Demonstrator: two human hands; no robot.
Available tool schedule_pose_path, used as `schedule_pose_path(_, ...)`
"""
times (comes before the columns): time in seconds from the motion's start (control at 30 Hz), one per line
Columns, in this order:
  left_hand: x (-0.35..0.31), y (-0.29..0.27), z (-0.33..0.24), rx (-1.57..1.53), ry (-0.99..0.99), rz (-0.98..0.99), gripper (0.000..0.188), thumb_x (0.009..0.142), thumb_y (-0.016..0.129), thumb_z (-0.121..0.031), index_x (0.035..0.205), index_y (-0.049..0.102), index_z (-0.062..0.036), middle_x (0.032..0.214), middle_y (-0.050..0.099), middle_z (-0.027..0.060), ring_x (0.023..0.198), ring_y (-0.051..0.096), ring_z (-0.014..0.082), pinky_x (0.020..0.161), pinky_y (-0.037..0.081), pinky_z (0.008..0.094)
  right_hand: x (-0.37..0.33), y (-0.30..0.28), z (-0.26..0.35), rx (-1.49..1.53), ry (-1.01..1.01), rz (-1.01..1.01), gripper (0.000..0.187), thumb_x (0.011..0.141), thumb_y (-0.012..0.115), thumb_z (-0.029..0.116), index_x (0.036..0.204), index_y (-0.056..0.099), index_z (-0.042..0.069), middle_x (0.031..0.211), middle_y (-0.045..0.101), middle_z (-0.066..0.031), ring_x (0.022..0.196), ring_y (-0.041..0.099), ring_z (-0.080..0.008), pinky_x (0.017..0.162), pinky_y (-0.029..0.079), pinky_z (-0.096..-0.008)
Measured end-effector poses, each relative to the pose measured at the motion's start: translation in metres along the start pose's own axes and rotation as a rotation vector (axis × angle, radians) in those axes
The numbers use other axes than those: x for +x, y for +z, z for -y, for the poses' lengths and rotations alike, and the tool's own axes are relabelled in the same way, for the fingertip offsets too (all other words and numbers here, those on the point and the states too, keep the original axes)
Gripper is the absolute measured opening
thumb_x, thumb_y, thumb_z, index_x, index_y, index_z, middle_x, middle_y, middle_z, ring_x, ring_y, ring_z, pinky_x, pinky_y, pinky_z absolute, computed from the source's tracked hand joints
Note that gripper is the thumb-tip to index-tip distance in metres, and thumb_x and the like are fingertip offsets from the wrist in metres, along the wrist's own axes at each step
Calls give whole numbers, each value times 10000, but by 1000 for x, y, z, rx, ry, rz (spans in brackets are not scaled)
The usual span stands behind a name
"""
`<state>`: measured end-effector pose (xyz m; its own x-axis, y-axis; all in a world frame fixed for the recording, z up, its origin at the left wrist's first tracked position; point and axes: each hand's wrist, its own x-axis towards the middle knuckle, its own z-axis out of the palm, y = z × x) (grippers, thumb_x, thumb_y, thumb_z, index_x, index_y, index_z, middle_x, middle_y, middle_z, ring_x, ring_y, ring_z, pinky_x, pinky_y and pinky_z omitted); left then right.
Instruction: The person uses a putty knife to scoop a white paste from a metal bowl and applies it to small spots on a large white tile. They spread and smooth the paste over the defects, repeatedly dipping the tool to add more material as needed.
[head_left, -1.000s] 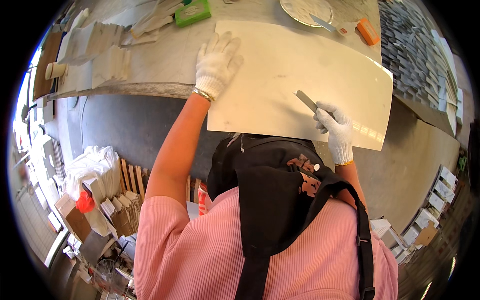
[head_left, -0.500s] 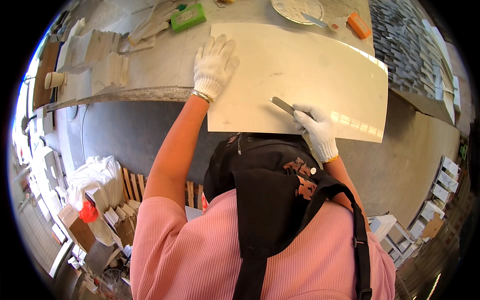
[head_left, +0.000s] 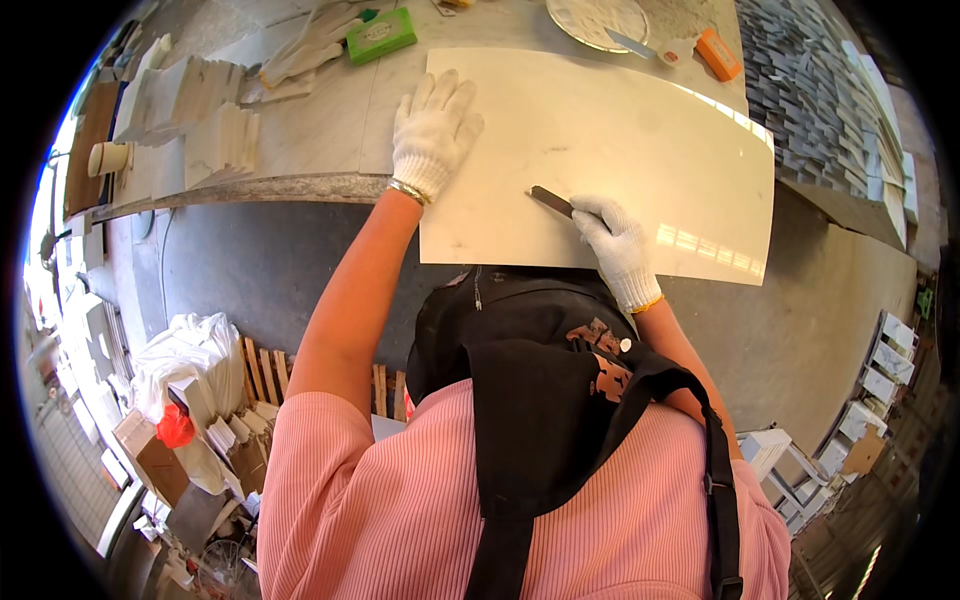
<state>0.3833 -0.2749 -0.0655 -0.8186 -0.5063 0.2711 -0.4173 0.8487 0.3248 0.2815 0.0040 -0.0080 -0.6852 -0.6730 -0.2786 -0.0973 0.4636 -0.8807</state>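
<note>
A polished cream-white slab (head_left: 600, 130) lies on the worktable, its near edge overhanging toward my black apron. My left hand (head_left: 432, 130), in a white knit glove, rests flat on the slab's left edge with the fingers stretched out. In my right hand (head_left: 612, 238), gloved the same way, is a dark flat-bladed tool (head_left: 551, 201) like a putty knife or scraper. Its tip points left and is at or just above the slab's surface; whether it touches I cannot tell.
Beyond the slab are a round dish (head_left: 598, 22) of pale paste with a knife (head_left: 630, 43) across its rim, an orange box (head_left: 718, 54) and a green box (head_left: 381, 36). White stone pieces (head_left: 200, 100) stand at left. Grey strips (head_left: 815, 100) are stacked at right.
My right hand has moved left and slightly up over the slab, carrying the flat-bladed tool, whose blade now looks darker. My left hand stays on the slab, shifted very slightly right.
</note>
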Motion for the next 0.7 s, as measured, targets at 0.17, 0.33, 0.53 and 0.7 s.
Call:
schedule_pose_path(0.17, -1, 0, 0, -6, 2, -5, 493, 941, 602, -400, 1380, 612, -174, 1521, 508, 91, 1427, 406, 359, 1163, 309, 551, 2, 4, -5, -316, -416, -152, 176, 921, 704, 100, 1092, 744, 118, 950, 741, -118, 839, 720, -243, 734, 564, -342)
schedule_pose_path(0.33, -1, 3, 2, -9, 4, -21, 496, 937, 608, -393, 1381, 608, -171, 1515, 513, 91, 1420, 413, 362, 1158, 312, 548, 3, -1, -2, -467, -545, -193, 219, 891, 706, 94, 1096, 738, 166, 887, 724, -96, 790, 700, -264, 694, 559, -356)
schedule_pose_path(0.53, -1, 4, 2, -13, 4, -14, 500, 934, 609, -391, 1386, 603, -177, 1521, 507, 89, 1420, 412, 363, 1156, 313, 547, -1, -8, -3, -747, -485, -76, 286, 894, 699, 197, 1180, 695, 212, 786, 675, -74, 721, 676, -268, 627, 538, -393)
schedule_pose_path(0.7, -2, 4, 3, 5, -4, -7, 501, 935, 608, -395, 1385, 604, -176, 1522, 506, 86, 1421, 411, 364, 1155, 312, 551, -1, -9, 19, -824, -445, 30, 280, 900, 682, 255, 1178, 669, 220, 774, 669, -70, 709, 676, -274, 615, 544, -403)
